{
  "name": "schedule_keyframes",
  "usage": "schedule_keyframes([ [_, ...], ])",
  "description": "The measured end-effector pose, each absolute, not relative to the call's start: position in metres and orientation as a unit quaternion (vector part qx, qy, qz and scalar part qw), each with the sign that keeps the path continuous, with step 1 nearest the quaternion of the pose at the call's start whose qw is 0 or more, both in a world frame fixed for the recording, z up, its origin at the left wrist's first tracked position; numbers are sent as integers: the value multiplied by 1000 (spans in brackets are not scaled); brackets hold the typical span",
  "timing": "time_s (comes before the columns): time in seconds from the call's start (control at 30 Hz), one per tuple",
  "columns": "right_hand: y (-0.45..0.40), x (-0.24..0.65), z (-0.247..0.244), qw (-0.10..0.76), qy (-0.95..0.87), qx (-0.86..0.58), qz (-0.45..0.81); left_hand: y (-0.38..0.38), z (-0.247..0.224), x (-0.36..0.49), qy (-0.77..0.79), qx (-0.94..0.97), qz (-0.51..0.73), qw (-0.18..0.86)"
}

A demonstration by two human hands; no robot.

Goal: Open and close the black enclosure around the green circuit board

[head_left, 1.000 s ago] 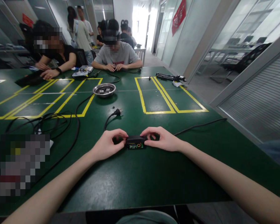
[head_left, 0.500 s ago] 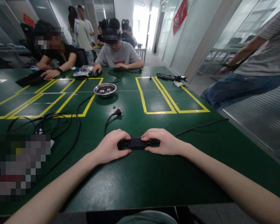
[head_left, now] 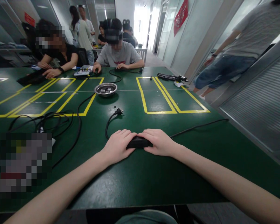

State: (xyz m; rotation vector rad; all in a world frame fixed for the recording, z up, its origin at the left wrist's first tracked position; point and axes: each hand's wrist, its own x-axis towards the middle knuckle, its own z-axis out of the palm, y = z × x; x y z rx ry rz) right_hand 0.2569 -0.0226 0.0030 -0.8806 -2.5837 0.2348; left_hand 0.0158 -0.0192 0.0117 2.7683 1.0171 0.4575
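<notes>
A black power adapter [head_left: 140, 142], a slim box with cords, is between my hands just in front of me on the green table. My left hand [head_left: 120, 145] is closed round its left end, thumb and fingers on opposite sides. My right hand [head_left: 157, 141] grips the right end the same way. From the left side a cord curves up to a black plug [head_left: 118, 112] with bare metal prongs, lying on the tabletop. Another black cord [head_left: 198, 126] runs off to the right. Both cord joints at the adapter are hidden by my hands.
A metal bowl [head_left: 105, 89] with small metal parts stands beyond the plug. Coiled black cables [head_left: 53, 119] lie at left, by a blurred-out object. Yellow tape [head_left: 161, 112] marks rectangles on the table [head_left: 135, 183]. A folded black tripod [head_left: 171, 77] lies far right. Two people sit opposite; another walks at right.
Both hands have slid inward along the adapter and now cover more of its ends; its near face shows more. At right, the walking person has moved farther off.
</notes>
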Motion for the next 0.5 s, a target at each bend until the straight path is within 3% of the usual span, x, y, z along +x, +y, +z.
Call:
schedule_keyframes([
  [0.3,-24,258,7,182,-926,-321,86,-14,14,11,311,936,151,71],
  [0.5,-25,257,7,219,-926,-304,45,-15,15,11,309,938,141,68],
])
